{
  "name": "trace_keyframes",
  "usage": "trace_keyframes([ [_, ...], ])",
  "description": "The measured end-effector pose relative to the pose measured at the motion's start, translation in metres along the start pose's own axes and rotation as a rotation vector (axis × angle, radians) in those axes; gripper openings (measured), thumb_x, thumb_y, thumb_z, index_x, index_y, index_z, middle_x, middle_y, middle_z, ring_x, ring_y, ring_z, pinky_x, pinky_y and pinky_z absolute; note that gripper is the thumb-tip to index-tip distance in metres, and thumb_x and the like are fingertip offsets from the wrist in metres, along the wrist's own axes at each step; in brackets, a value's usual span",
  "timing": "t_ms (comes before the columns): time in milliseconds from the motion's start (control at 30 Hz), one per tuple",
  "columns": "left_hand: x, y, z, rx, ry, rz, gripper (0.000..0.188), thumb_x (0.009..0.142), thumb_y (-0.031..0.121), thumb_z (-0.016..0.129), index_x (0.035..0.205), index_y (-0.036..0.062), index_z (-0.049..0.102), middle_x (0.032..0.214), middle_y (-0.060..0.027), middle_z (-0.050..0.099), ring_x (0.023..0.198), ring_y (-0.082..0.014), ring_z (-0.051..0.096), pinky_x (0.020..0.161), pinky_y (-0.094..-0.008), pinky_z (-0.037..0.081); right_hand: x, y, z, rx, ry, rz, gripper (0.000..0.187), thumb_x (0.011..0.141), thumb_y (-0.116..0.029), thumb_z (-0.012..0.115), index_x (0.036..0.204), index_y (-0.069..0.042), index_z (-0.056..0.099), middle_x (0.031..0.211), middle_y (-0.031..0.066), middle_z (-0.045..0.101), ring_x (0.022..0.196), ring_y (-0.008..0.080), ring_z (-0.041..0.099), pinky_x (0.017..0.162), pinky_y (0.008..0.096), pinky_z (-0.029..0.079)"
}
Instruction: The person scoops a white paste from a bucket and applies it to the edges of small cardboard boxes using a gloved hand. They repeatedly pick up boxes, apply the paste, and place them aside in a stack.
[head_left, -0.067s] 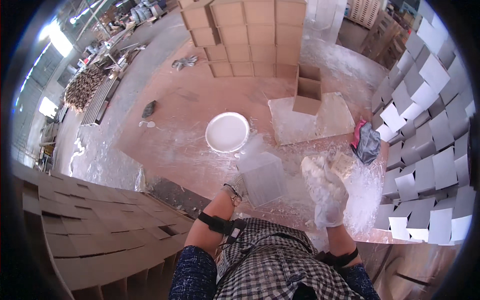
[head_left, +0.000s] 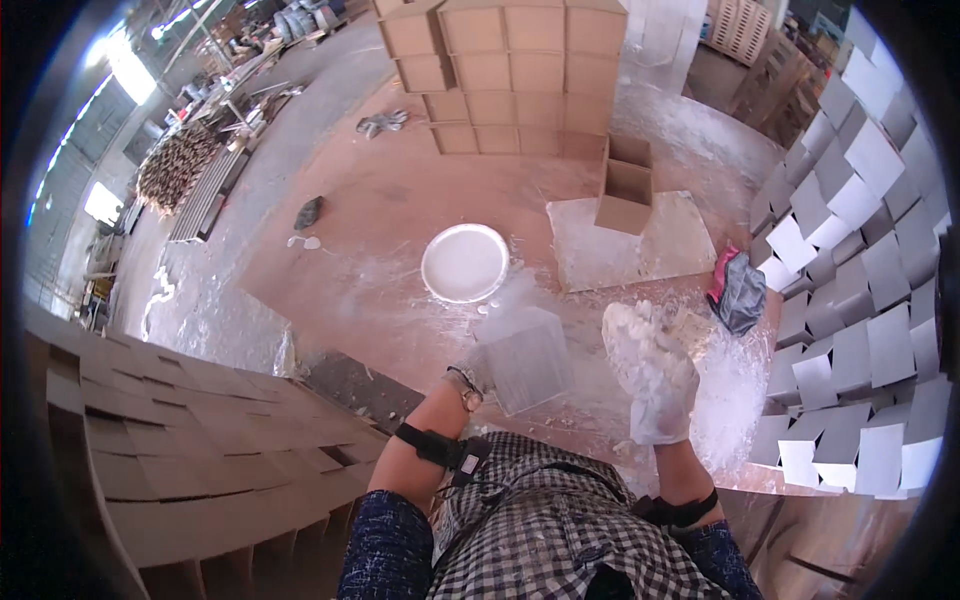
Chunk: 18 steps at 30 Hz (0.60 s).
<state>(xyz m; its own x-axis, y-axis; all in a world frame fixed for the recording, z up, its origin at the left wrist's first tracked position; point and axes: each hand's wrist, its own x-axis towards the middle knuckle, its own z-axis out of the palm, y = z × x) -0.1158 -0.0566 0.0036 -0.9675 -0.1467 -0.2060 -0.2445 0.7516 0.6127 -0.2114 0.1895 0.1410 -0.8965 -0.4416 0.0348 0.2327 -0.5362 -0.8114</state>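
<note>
My left hand [head_left: 474, 372], in a pale knit glove, is at the left side of a grey-white box [head_left: 522, 360]. Its fingers are mostly hidden behind the box, which tilts in front of my waist and is smeared by motion. To the right, my right hand [head_left: 664, 405] wears a white glove coated in paste. A lumpy cream-white mass [head_left: 636, 345] covers its fingers; I cannot make out whether this is a held thing or caked glove. Beyond the box lies a round white-rimmed basin [head_left: 465, 263] of white liquid. A pale yellowish block [head_left: 693, 328] lies beside my right hand.
Brown cartons [head_left: 520, 80] are stacked at the back. An open brown carton [head_left: 627, 186] stands on a whitened board [head_left: 660, 250]. Grey-white boxes [head_left: 850, 345] pile up on the right, brown cartons [head_left: 190, 440] at the near left. A grey and pink cloth [head_left: 738, 290] lies at the right.
The surroundings have shifted slightly right in the picture as my head moves. The box stays at my left hand, its edges blurrier. My right hand has hardly moved.
</note>
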Motion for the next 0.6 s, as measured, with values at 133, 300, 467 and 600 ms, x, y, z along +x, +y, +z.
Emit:
trace_keyframes([
  [133, -0.028, -0.004, -0.01, 0.111, 0.041, -0.026, 0.036, 0.091, 0.029, 0.047, 0.121, 0.0093, 0.051, 0.116, -0.0082, 0.056, 0.11, -0.0241, 0.051, 0.093, -0.0363, 0.042, 0.007, 0.011, 0.004, -0.209, -0.128, -0.001, 0.035, 0.081, -0.004, 0.058, 0.115, 0.003, 0.052, 0.11, 0.0117, 0.059, 0.1, 0.0211, 0.059, 0.091, 0.0342, 0.047],
  [300, -0.049, -0.006, -0.013, 0.224, 0.075, -0.035, 0.035, 0.092, 0.028, 0.046, 0.121, 0.0097, 0.051, 0.115, -0.0071, 0.057, 0.11, -0.0229, 0.05, 0.093, -0.0361, 0.041, 0.02, 0.028, 0.021, 0.05, 0.108, 0.525, 0.034, 0.081, -0.001, 0.055, 0.115, -0.001, 0.054, 0.11, 0.0135, 0.059, 0.1, 0.0252, 0.059, 0.088, 0.0369, 0.049],
  [467, -0.063, -0.006, -0.013, 0.379, 0.11, -0.012, 0.034, 0.093, 0.028, 0.045, 0.12, 0.0101, 0.051, 0.114, -0.0059, 0.057, 0.111, -0.0218, 0.05, 0.094, -0.036, 0.041, 0.035, 0.058, 0.022, 0.236, 0.134, 0.612, 0.035, 0.078, 0.001, 0.057, 0.113, -0.003, 0.056, 0.103, 0.0129, 0.062, 0.097, 0.0284, 0.06, 0.085, 0.0418, 0.051],
  [600, -0.066, -0.006, -0.01, 0.523, 0.123, 0.004, 0.033, 0.094, 0.028, 0.044, 0.12, 0.0104, 0.05, 0.114, -0.005, 0.057, 0.111, -0.0209, 0.05, 0.094, -0.0358, 0.041, 0.045, 0.076, 0.012, 0.236, 0.187, 0.668, 0.035, 0.077, 0.0, 0.058, 0.112, -0.004, 0.056, 0.103, 0.0122, 0.062, 0.097, 0.0291, 0.06, 0.086, 0.0435, 0.051],
])
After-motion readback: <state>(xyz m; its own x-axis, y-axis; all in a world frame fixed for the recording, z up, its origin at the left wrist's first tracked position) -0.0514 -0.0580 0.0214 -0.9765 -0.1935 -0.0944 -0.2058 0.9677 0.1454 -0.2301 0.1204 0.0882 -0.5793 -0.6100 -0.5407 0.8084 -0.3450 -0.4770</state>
